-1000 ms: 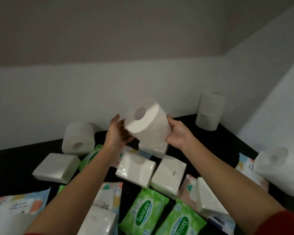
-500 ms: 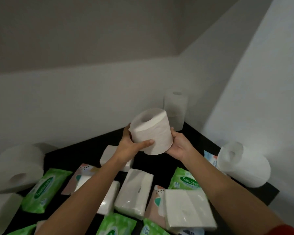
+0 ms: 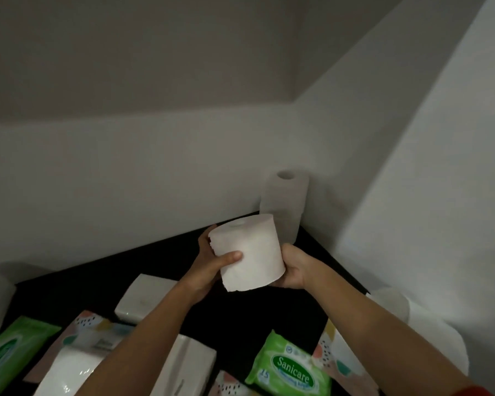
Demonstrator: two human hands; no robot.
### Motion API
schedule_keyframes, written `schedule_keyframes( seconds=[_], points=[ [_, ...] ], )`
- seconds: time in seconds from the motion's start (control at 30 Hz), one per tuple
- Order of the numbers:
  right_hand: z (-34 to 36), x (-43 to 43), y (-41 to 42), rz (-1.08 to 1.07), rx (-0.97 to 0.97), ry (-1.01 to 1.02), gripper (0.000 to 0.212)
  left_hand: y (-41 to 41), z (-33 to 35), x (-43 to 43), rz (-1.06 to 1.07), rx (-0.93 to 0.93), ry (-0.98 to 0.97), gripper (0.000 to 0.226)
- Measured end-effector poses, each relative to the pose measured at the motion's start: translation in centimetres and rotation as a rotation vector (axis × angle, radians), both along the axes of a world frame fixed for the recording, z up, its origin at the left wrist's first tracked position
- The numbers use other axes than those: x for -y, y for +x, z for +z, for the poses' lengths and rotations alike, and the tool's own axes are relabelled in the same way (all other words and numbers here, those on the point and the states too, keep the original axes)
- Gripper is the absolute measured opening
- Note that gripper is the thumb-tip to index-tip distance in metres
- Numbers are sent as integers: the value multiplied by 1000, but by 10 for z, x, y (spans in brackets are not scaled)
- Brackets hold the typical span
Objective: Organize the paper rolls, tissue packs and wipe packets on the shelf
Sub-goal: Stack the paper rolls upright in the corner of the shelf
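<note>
**Two hands hold a toilet paper roll (image 3: 249,252) upright above a black shelf (image 3: 240,315)**

The left hand (image 3: 209,270) clasps the roll's side, thumb across the front, and the right hand (image 3: 295,267) cups its lower right. The roll is in the air, in front of a stack of rolls (image 3: 286,201) in the back corner. Light and soft, it would likely dent under a hard squeeze, so a broad hold round the wall suits it. Its ragged loose edge may unwind.
</note>
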State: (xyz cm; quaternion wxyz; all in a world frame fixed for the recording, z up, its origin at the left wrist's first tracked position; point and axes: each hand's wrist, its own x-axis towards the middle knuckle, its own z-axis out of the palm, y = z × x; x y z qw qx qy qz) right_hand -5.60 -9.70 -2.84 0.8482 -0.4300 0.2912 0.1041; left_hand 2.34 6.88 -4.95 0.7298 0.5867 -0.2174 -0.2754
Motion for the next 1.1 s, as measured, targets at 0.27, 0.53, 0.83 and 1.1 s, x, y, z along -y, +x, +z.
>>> schedule_keyframes(
  seconds=[0.27, 0.53, 0.83, 1.1],
  points=[
    [-11, 25, 33, 88, -53, -99, 30, 24, -18, 20, 34, -39, -22, 114],
    [-45, 29, 56, 48, -27, -144, 42, 40, -34, 24, 147, -20, 63, 77],
    [-92, 27, 85, -66, -14, -634, 57, 44, -45, 33, 279, 184, 196, 94],
    [-68, 27, 74, -178, 89, -676, 29, 52, -45, 48, 340, 412, 293, 89]
  ],
)
